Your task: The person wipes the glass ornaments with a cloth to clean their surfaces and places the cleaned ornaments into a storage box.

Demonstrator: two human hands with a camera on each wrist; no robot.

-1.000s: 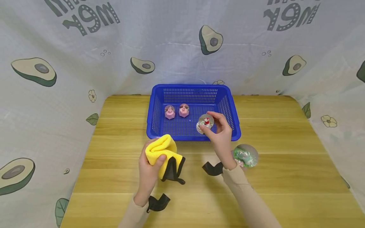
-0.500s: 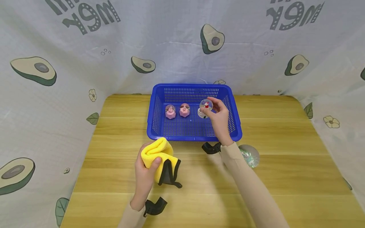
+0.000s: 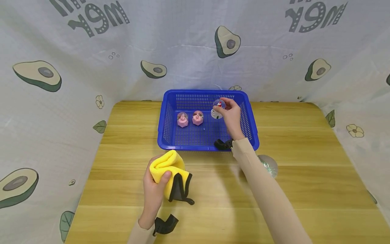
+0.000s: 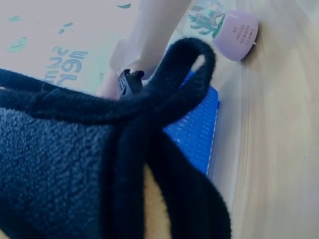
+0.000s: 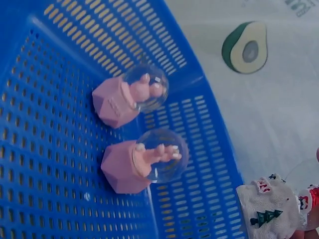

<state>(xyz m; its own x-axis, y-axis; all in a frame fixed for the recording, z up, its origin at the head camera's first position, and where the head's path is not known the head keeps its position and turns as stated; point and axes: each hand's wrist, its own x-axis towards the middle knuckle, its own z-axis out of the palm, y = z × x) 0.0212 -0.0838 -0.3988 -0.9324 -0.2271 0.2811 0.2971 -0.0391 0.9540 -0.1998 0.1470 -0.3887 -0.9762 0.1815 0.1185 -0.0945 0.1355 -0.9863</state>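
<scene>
A whitish, lightly creased cloth backdrop (image 3: 182, 20) is hanging behind and along both sides of the desk (image 3: 304, 142), whose yellowish surface is showing long, straight wood-grain bands. The fabric is displaying grey lettering (image 3: 97, 20) cut off along the top, halved avocados (image 3: 227, 42), green leaves (image 3: 99, 126), cream flowers (image 3: 355, 130) and clusters of little circles (image 3: 113, 55). Toward the desk's right side, a large clear globe (image 3: 270, 165) is standing partly hidden, its lilac base (image 4: 239, 37) bearing small print.
</scene>
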